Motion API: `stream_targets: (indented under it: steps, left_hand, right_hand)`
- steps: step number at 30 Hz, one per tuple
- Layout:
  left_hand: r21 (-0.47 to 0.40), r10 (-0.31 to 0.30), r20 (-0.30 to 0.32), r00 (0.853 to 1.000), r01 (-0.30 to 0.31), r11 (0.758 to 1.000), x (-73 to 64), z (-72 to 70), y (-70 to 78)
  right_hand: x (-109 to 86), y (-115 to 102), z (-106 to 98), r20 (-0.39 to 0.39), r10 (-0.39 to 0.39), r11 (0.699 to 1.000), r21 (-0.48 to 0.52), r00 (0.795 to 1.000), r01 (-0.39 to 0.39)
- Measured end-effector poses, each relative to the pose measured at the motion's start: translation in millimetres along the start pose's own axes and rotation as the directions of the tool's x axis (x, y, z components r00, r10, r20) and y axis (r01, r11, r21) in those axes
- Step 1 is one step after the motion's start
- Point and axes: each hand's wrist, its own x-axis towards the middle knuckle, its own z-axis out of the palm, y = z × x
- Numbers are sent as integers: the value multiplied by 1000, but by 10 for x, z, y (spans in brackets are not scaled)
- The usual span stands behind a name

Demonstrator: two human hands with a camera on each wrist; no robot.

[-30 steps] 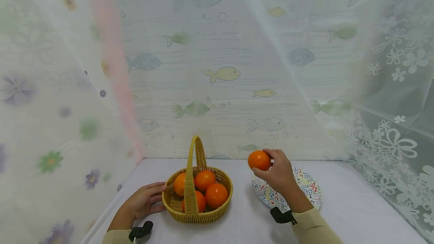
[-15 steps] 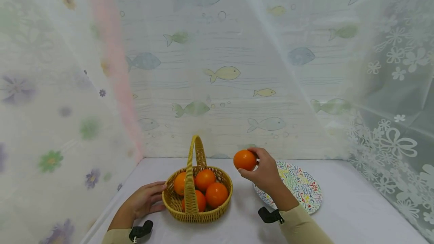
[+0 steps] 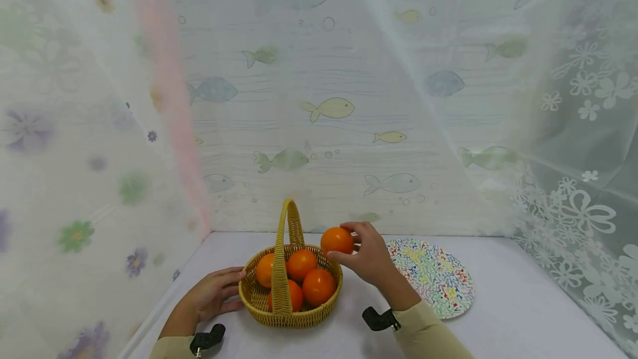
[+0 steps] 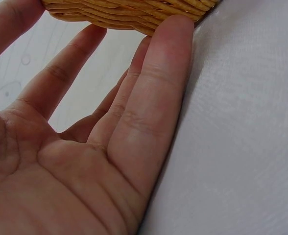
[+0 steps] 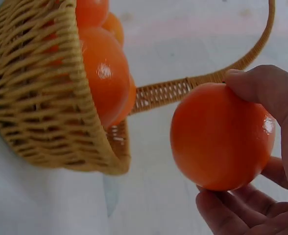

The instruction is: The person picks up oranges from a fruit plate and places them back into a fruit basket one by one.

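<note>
A yellow wicker basket (image 3: 291, 320) with a tall arched handle stands on the table, several oranges (image 3: 319, 287) inside it. My left hand (image 3: 214, 296) rests against its left side, fingertips touching the weave; in the left wrist view the fingers (image 4: 154, 93) reach out to the basket's wall with nothing in the palm. Above the basket's right rim, my right hand (image 3: 369, 256) holds another orange (image 3: 336, 240) between thumb and fingers. The right wrist view shows this held orange (image 5: 220, 137) beside the handle, apart from the fruit in the basket.
A round plate (image 3: 438, 276) with a multicoloured speckled pattern lies to the right, partly behind my right forearm. White cloth covers the table (image 3: 518, 303). Sheer curtains (image 3: 329, 71) printed with fish and flowers hang at the back and sides.
My right hand has carried the orange leftward from over the plate to the basket's right rim, uncovering more of the plate. The left hand and the basket have stayed put.
</note>
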Motion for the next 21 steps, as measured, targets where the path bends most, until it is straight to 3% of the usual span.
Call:
stream_targets:
  steps: [10, 21]
  left_hand:
    - [-11, 0, 10, 1000, 0, 1000, 9, -6, 1]
    - [-2, 2, 12, 1000, -2, 1000, 9, -8, 0]
  right_hand:
    - [15, -58, 247, 102, 94, 989, 107, 990, -105]
    - [-2, -119, 504, 119, 26, 995, 92, 993, -37]
